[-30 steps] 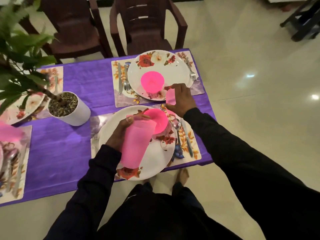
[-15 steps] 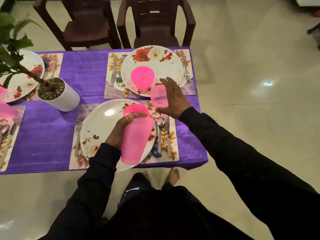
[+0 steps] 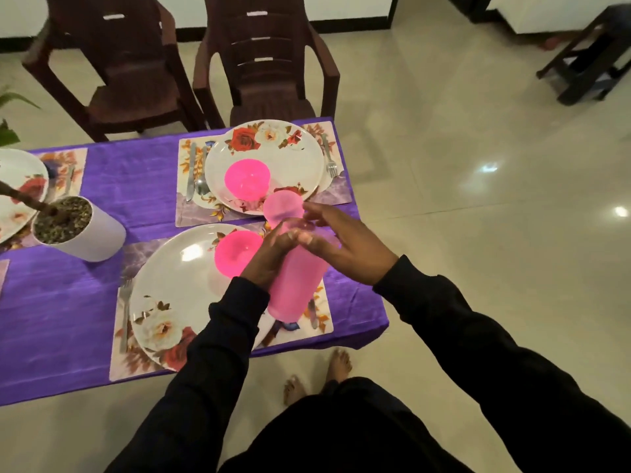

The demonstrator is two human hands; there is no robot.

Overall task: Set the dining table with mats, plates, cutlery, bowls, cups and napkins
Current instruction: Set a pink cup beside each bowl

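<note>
My left hand (image 3: 269,261) grips a stack of pale pink cups (image 3: 297,285), tilted over the near floral plate (image 3: 170,288). My right hand (image 3: 345,249) lies at the stack's upper end with fingers mostly straight, its thumb touching the rim. One pink cup (image 3: 283,208) stands alone on the purple cloth by the far mat's near right corner, just beyond my fingertips. A bright pink bowl (image 3: 235,254) sits on the near plate. Another pink bowl (image 3: 246,179) sits on the far plate (image 3: 266,148). Cutlery lies on both mats.
A white plant pot (image 3: 78,230) stands left of the near plate. Two brown chairs (image 3: 266,66) face the table's far side. The table's right edge (image 3: 372,268) is close to my right wrist. A third plate (image 3: 17,189) shows at the far left.
My right hand has let go of the single cup, which now stands by the far mat, and has moved back to the top of the stack. The view shifted right.
</note>
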